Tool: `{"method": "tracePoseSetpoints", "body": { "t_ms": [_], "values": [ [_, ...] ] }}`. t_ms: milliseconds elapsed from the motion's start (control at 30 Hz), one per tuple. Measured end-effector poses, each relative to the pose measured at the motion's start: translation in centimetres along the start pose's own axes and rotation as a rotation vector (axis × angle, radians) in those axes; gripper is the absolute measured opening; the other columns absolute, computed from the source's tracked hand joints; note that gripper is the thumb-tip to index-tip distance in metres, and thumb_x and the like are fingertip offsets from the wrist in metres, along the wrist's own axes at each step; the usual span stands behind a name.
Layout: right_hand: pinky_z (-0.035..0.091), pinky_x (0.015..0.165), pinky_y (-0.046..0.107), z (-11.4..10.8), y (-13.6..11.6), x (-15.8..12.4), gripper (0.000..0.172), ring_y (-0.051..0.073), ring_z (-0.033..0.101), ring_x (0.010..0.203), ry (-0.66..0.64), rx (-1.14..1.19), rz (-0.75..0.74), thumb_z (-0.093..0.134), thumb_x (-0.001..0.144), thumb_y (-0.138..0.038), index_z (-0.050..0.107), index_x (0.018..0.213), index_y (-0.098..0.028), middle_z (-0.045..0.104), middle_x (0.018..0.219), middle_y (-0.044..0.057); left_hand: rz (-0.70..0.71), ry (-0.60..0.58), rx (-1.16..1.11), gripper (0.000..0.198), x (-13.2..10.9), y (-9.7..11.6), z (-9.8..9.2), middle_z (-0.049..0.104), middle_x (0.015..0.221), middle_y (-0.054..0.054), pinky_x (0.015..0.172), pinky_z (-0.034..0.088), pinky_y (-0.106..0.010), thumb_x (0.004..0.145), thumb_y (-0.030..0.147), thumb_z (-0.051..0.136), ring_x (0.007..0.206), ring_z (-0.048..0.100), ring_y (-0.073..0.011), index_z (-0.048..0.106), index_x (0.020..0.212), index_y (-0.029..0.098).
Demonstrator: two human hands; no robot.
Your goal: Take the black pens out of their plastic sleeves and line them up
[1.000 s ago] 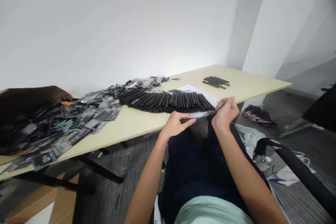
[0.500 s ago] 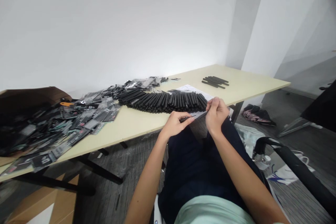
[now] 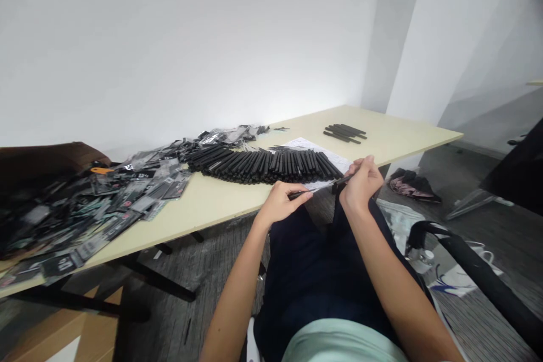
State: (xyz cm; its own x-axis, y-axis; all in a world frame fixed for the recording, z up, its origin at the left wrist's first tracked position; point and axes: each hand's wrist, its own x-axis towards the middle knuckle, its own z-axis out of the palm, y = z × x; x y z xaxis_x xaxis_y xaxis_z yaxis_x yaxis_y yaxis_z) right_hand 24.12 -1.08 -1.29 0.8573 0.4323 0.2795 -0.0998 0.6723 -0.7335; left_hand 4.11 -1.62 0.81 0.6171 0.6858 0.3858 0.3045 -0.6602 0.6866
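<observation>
No words or numbers can be read for certain. Small white lettering on the black labels of the plastic packets (image 3: pixel 63 263) is blurred, and faint marks on the paper sheet (image 3: pixel 322 146) are too small to make out.

Table (image 3: pixel 224 198) stood before wall (image 3: pixel 190 39). Heap of packets (image 3: pixel 139 186) lay on its left part. Row of sticks (image 3: pixel 267 167) lay right of heap, its right end over paper sheet (image 3: pixel 333 156). Smaller stick group (image 3: pixel 344 131) lay farther right and behind. Left hand (image 3: pixel 283 199) was before row, right hand (image 3: pixel 361 182) near its right end, held stick (image 3: pixel 343 180) between them. Cardboard box (image 3: pixel 95 331) sat below table's left end.
</observation>
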Motion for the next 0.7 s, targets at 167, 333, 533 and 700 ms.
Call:
{"method": "tracePoseSetpoints", "body": {
  "t_ms": [167, 333, 533, 700],
  "values": [
    [0.037, 0.046, 0.025, 0.4, -0.1, -1.0, 0.052, 0.011, 0.041, 0.045, -0.04, -0.069, -0.076, 0.045, 0.1, -0.068, 0.051, 0.074, -0.023, 0.044, 0.055, -0.006, -0.012, 0.004, 0.009, 0.032, 0.1, -0.4, 0.1, 0.082, 0.093, -0.006, 0.073, 0.053, -0.027, 0.096, 0.043, 0.066, 0.082, 0.073, -0.0221, 0.084, 0.099, 0.017],
    [0.039, 0.051, 0.027, 0.6, -0.6, -2.3, 0.05, 0.012, 0.045, 0.048, -0.105, -0.187, -0.165, 0.041, 0.104, -0.062, 0.052, 0.075, -0.023, 0.045, 0.056, -0.005, -0.001, 0.009, 0.045, 0.031, 0.1, -0.5, 0.2, 0.082, 0.091, -0.006, 0.075, 0.054, -0.028, 0.096, 0.043, 0.066, 0.081, 0.073, -0.0223, 0.084, 0.098, 0.018],
    [0.045, 0.058, 0.03, 0.3, -1.1, -3.9, 0.046, 0.015, 0.052, 0.054, -0.27, -0.27, -0.197, 0.044, 0.105, -0.056, 0.057, 0.076, -0.023, 0.051, 0.06, -0.002, -0.021, 0.043, 0.007, 0.025, 0.1, -0.3, 0.4, 0.08, 0.091, -0.007, 0.078, 0.053, -0.027, 0.094, 0.037, 0.068, 0.084, 0.072, -0.0213, 0.08, 0.096, 0.016],
    [0.047, 0.063, 0.032, -0.1, -0.8, -4.1, 0.044, 0.018, 0.058, 0.057, -0.497, -0.451, -0.281, 0.044, 0.106, -0.053, 0.062, 0.078, -0.024, 0.06, 0.063, 0.002, -0.046, 0.049, -0.035, 0.023, -0.3, -0.3, 0.5, 0.067, 0.071, -0.001, 0.06, 0.044, -0.022, 0.091, 0.036, 0.069, 0.063, 0.058, -0.0132, 0.072, 0.099, 0.015]
  ]
}}
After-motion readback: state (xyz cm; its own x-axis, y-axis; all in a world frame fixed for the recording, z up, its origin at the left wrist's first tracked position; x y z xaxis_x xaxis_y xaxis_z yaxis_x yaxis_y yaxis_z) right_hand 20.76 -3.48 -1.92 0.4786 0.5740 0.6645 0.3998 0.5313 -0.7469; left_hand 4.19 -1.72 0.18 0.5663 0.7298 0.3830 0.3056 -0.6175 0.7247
